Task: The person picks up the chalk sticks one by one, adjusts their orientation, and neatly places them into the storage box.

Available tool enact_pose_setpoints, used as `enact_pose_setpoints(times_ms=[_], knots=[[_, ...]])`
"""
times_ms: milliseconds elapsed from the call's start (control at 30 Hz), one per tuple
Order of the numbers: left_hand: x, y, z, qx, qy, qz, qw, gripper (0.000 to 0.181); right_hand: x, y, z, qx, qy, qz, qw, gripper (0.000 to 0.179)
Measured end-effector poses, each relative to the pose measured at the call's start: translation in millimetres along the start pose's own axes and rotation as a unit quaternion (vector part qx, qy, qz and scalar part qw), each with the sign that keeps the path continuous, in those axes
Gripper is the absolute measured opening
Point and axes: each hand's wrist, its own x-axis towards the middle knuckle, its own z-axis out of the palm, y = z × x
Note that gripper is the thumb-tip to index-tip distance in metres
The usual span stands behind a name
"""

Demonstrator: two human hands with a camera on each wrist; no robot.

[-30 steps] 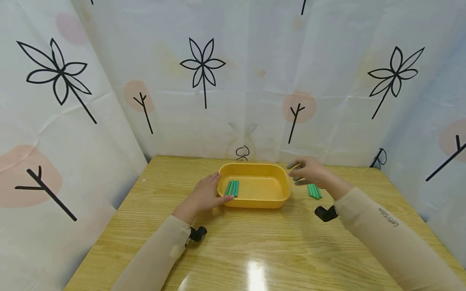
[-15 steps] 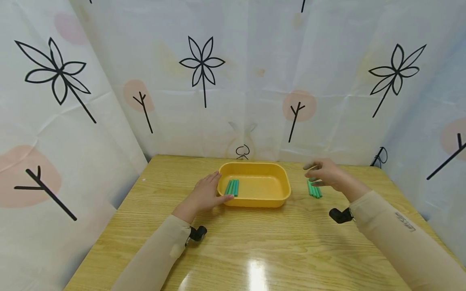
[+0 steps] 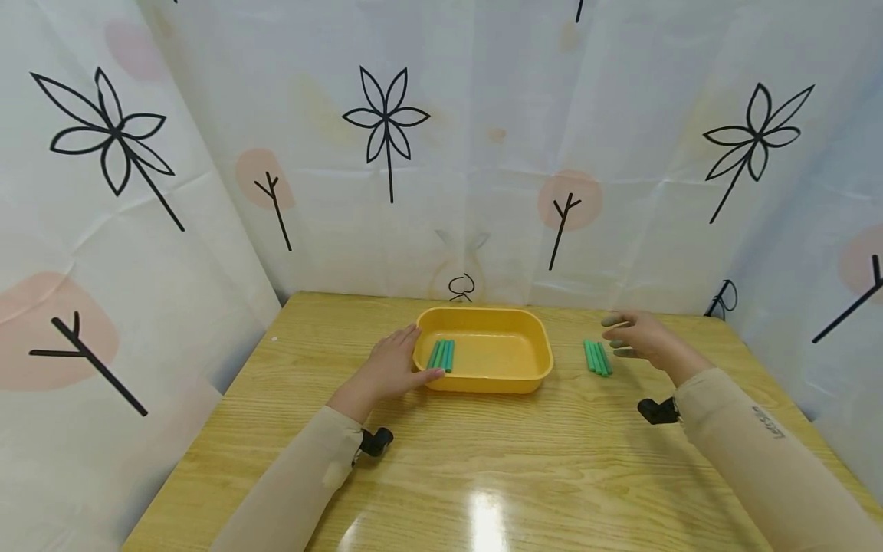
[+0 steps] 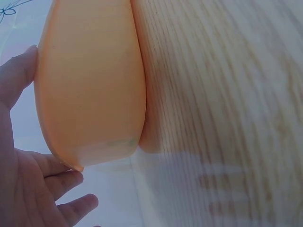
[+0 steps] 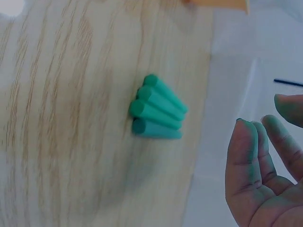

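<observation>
A yellow plastic tub (image 3: pixel 510 356) sits near the back of the wooden table. My left hand (image 3: pixel 392 366) rests on its left front corner, thumb along the front rim and fingers at the left end; the left wrist view shows the thumb tip touching the rim (image 4: pixel 42 118). Several green chalk-like sticks (image 3: pixel 441 355) lie side by side in the tub's left end. More of these green sticks (image 5: pixel 158 106) lie fanned on the table to the tub's right. Just right of and above them hovers my right hand (image 3: pixel 645 337), fingers apart from the thumb, holding nothing. Green smudges mark its fingertips (image 5: pixel 245 130).
The wooden table (image 3: pixel 476 452) stretches toward me in front of the tub. A white patterned cloth (image 3: pixel 469 153) hangs behind the table and along both sides. Each wrist carries a small black camera (image 3: pixel 375 442).
My right hand has moved right from the tub's right rim, past the green sticks on the table, which now show fully. The left hand and the tub have stayed in place.
</observation>
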Motion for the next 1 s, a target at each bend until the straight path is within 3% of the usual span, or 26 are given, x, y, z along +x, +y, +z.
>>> enact_pose_setpoints(times_ms=[433, 1000], knots=[[0.4, 1.8, -1.5, 0.000, -0.002, 0.000, 1.0000, 0.101, 21.1, 38, -8, -0.031, 0.015, 0.007, 0.9994, 0.060], [-0.2, 0.7, 0.9, -0.005, 0.000, -0.005, 1.0000, 0.101, 35.7, 46, -1, -0.081, -0.060, 0.048, 0.9937, 0.063]])
